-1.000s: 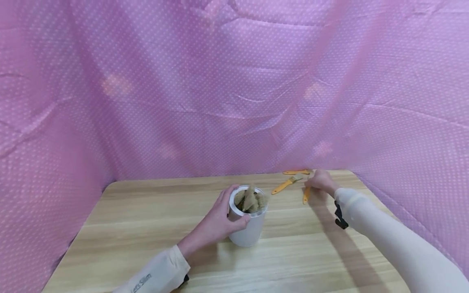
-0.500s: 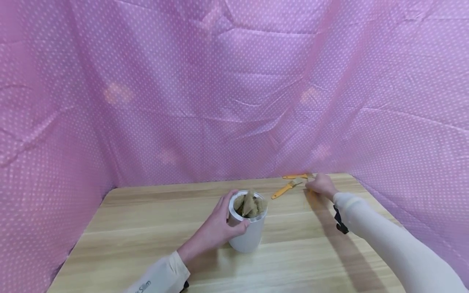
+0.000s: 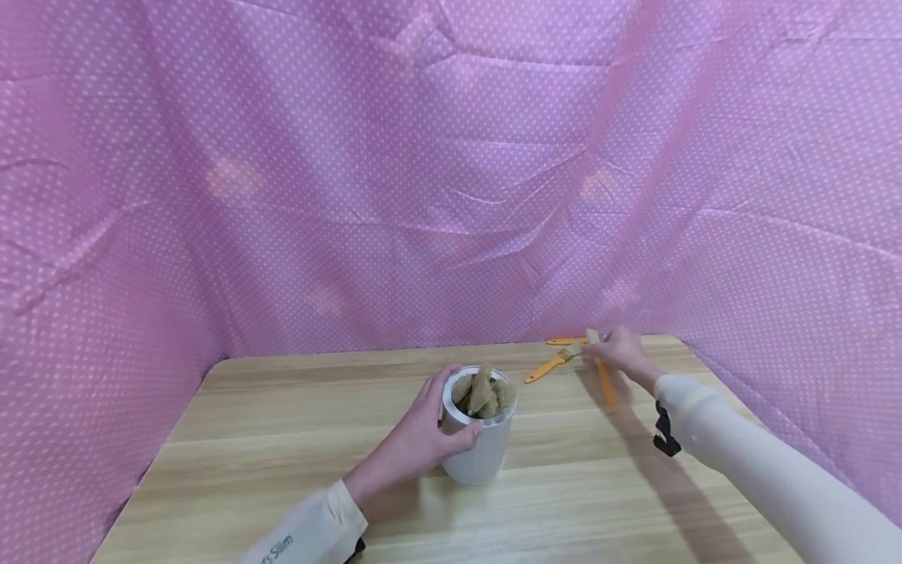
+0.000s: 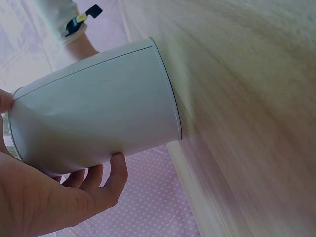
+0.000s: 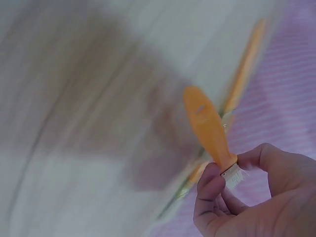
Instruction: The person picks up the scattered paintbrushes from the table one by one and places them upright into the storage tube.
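My left hand (image 3: pixel 430 427) grips a white cylindrical can (image 3: pixel 479 450) near its rim, fingers on the far side and thumb in front. In the left wrist view the fingers of this hand (image 4: pixel 64 202) curl against the can (image 4: pixel 98 103). Tan, bristle-like tufts (image 3: pixel 482 395) stick out of the can's mouth. At the back right, my right hand (image 3: pixel 625 351) pinches a small orange-handled paintbrush (image 5: pixel 207 126) between thumb and fingers, just by the bristles, its handle pointing away from the palm. Two similar paintbrushes lie nearby, one angled (image 3: pixel 546 366) and one along the back edge (image 3: pixel 566 341).
A light wood-grain table (image 3: pixel 296 423) carries everything. Pink dotted cloth (image 3: pixel 395 258) hangs behind and at both sides, meeting the table's back edge. My right forearm casts a shadow (image 3: pixel 655 470) on the tabletop.
My right hand has taken up the paintbrush, which now tilts with its bristles showing above the fingers. The left hand and can stay in place; the head view shifted slightly.
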`<state>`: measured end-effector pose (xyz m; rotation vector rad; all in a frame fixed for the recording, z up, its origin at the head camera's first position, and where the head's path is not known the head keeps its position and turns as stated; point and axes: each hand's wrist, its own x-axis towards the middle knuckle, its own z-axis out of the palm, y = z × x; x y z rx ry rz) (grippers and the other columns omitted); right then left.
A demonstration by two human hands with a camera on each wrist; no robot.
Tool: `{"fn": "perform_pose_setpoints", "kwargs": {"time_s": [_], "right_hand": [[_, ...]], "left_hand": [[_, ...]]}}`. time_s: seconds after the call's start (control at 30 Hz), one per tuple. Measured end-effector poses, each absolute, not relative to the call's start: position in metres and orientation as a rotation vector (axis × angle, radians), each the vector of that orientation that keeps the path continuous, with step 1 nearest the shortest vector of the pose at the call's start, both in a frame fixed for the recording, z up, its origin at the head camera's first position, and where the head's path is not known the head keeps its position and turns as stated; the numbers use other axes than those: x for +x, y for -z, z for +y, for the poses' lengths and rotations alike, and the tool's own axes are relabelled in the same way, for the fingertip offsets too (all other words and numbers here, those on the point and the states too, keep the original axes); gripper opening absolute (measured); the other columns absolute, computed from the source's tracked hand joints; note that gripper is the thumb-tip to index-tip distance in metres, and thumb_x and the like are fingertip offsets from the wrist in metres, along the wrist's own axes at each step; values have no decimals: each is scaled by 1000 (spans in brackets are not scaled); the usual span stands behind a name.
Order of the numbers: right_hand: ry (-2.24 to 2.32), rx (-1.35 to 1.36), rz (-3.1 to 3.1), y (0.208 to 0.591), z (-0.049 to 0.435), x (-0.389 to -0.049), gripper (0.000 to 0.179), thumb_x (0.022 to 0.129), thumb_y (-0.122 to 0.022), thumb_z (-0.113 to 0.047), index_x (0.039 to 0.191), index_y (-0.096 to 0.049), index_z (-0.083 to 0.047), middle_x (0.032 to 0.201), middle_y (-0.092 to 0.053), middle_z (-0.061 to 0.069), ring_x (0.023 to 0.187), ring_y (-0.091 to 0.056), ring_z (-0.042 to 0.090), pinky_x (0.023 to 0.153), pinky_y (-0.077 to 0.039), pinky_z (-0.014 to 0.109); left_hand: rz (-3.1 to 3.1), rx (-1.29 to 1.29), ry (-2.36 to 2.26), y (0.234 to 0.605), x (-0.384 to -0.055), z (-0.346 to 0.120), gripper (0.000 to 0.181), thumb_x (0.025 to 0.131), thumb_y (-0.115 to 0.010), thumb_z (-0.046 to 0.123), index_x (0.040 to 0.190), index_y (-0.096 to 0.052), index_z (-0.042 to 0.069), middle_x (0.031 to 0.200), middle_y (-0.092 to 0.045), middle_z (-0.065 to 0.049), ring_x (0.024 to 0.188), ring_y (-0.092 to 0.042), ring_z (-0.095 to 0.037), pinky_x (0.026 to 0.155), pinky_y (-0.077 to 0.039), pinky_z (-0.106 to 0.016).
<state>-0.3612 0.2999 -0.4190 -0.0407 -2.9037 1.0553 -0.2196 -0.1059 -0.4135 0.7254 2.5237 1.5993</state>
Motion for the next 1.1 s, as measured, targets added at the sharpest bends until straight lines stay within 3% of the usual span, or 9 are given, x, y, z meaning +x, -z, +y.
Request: {"fn": "perform_pose_setpoints", "kwargs": {"time_s": [0.13,0.23,0.3,0.6,0.87,1.1], "right_hand": [[-1070,4,-2884,401,278,-356,33,89,-72,-24,67,-54,-7,59,-53,0,52,-46,12,47,-39,26],[-1099,44,-2866,387,260,-348,24,92,-70,-23,88,-64,0,80,-67,11,68,-63,20,59,-52,30],[-1117,61,-2851,376,247,-342,28,93,-70,-24,98,-65,3,90,-70,16,75,-67,25,65,-56,33],[-1424,281,-2617,326,196,-313,26,92,-65,-13,110,-64,5,98,-68,15,82,-67,25,69,-58,30],[-1760,493,-2294,280,161,-285,24,93,-67,-2,113,-60,7,103,-65,18,91,-68,23,82,-58,34],[-1828,592,-2226,276,141,-271,25,92,-68,2,115,-59,4,107,-68,19,96,-69,29,86,-58,39]], "left_hand": [[2529,717,-1586,412,-220,-106,99,85,-78,51,161,-19,28,155,-32,-2,138,-39,-26,110,-34,-55],[2535,711,-1580,411,-221,-106,99,85,-78,51,161,-20,29,155,-32,-2,138,-39,-26,110,-35,-55],[2539,702,-1576,410,-221,-106,98,85,-78,51,161,-20,29,155,-32,-2,138,-39,-26,110,-35,-56],[2468,702,-1640,411,-224,-105,94,87,-78,45,160,-22,27,151,-34,-2,136,-40,-23,110,-36,-52],[2466,706,-1622,410,-232,-108,96,86,-79,45,160,-22,26,153,-33,-5,136,-40,-31,107,-37,-60],[2474,718,-1596,408,-237,-111,96,86,-79,46,160,-23,25,155,-32,-8,139,-37,-30,109,-33,-60]]}}
